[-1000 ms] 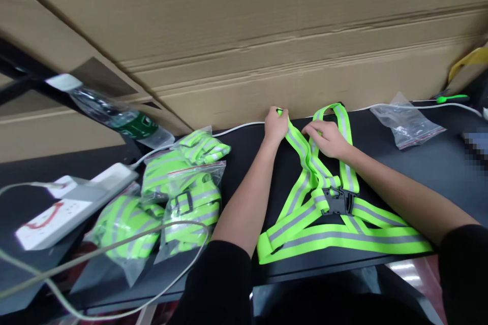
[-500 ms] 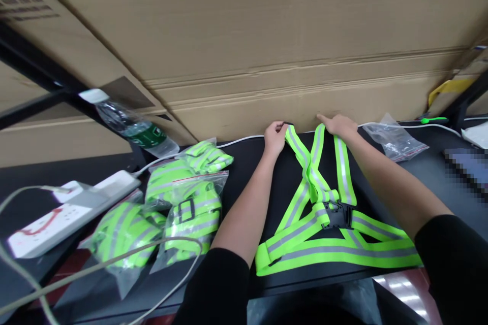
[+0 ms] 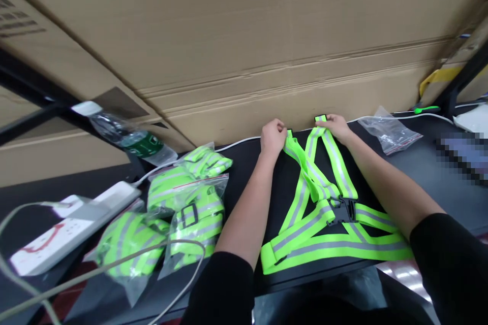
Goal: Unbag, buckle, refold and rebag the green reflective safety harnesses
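Note:
A fluorescent yellow-green reflective safety vest (image 3: 335, 251) with grey reflective stripes lies spread on the black table (image 3: 276, 188), its straps crossing at the middle. A black plastic buckle (image 3: 342, 212) joins it near my side. My left hand (image 3: 273, 137) grips the end of one upper strap at the far table edge. My right hand (image 3: 334, 128) pinches the tip of the other upper strap, a short way to the right. Both strap ends are partly hidden by my fingers.
To the left lie several bagged, folded vests (image 3: 190, 213), a white power strip (image 3: 49, 236) with cables, and a water bottle (image 3: 129, 137). A large cardboard sheet (image 3: 244, 45) rises behind the table. A plastic zip bag (image 3: 389, 132) and a green-handled tool (image 3: 426, 109) lie right.
My right hand has moved from the crossed straps to the far end of the right strap and pinches its tip. The straps lie straighter, and my left hand stays on its strap end.

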The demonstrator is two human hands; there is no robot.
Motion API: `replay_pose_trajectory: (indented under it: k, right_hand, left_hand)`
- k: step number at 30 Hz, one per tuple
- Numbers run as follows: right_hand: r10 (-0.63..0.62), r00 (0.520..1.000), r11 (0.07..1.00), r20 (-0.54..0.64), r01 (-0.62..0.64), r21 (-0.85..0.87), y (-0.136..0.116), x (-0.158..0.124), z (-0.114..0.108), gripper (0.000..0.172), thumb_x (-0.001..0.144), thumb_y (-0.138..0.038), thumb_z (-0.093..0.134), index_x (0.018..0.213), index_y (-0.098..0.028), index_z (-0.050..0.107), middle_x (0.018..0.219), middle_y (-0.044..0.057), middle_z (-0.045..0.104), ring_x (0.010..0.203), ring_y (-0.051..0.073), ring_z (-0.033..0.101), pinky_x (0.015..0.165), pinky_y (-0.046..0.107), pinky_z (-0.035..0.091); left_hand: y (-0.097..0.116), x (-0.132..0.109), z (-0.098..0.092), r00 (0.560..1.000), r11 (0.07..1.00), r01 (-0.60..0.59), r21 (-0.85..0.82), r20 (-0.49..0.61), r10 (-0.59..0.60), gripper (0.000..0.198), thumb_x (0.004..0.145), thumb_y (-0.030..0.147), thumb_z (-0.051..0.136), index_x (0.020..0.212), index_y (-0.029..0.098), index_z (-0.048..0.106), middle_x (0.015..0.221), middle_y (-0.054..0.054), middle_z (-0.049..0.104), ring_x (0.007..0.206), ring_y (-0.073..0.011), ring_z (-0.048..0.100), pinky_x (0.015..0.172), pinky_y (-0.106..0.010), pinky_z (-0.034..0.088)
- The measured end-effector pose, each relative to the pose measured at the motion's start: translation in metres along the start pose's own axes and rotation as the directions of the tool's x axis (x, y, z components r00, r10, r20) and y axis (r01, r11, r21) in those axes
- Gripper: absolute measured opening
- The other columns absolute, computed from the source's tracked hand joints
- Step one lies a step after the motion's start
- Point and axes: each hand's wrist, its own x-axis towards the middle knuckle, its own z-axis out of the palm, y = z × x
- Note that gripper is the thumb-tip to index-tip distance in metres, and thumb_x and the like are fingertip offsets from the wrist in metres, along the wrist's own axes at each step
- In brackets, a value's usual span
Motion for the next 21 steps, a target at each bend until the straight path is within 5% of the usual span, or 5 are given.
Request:
replay_pose_trajectory:
  k: [6, 12, 15, 21]
  right_hand:
    - [-0.168, 0.985, 0.946, -0.037, 0.151, -0.288, 0.018, 0.001, 0.0, 0.032, 0.086, -0.046, 0.065, 0.097, -0.016, 0.07, 0.096, 0.012, 0.07, 0.099, 0.03, 0.063, 0.093, 0.047, 0.047]
    - [-0.294, 0.955, 0.837, 0.042, 0.278, -0.471, 0.031, -0.006, -0.006, 0.033, 0.092, -0.028, 0.05, 0.111, -0.014, 0.073, 0.107, 0.018, 0.06, 0.109, 0.035, 0.054, 0.099, 0.051, 0.041]
    - [-0.319, 0.943, 0.808, 0.094, 0.322, -0.493, 0.037, -0.01, -0.009, 0.035, 0.091, -0.023, 0.048, 0.117, -0.015, 0.071, 0.104, 0.015, 0.061, 0.1, 0.03, 0.058, 0.091, 0.043, 0.046]
    - [-0.373, 0.926, 0.778, 0.059, 0.347, -0.523, 0.035, -0.016, -0.011, 0.029, 0.085, -0.023, 0.053, 0.112, -0.017, 0.063, 0.103, 0.014, 0.064, 0.091, 0.027, 0.06, 0.074, 0.038, 0.047]
  left_hand:
    - [0.019, -0.031, -0.002, 0.974, 0.998, -0.062, 0.02, 0.22, 0.056, 0.016, 0.088, 0.035, 0.064, 0.081, 0.021, 0.068, 0.083, -0.009, 0.071, 0.088, -0.0278, 0.068, 0.09, -0.04, 0.05]
    - [0.025, -0.062, 0.001, 0.932, 0.986, -0.164, -0.028, 0.322, 0.164, 0.039, 0.095, 0.042, 0.054, 0.128, 0.021, 0.059, 0.143, -0.013, 0.058, 0.138, -0.0274, 0.049, 0.116, -0.041, 0.036]
    - [0.027, -0.068, 0.009, 0.932, 0.983, -0.183, -0.027, 0.313, 0.182, 0.054, 0.09, 0.035, 0.062, 0.14, 0.019, 0.05, 0.153, -0.015, 0.046, 0.148, -0.0292, 0.035, 0.123, -0.044, 0.026]
    - [0.031, -0.069, 0.025, 0.948, 0.989, -0.145, 0.005, 0.286, 0.137, 0.087, 0.073, -0.002, 0.055, 0.154, 0.019, 0.032, 0.158, -0.016, 0.039, 0.15, -0.033, 0.03, 0.124, -0.051, 0.026]
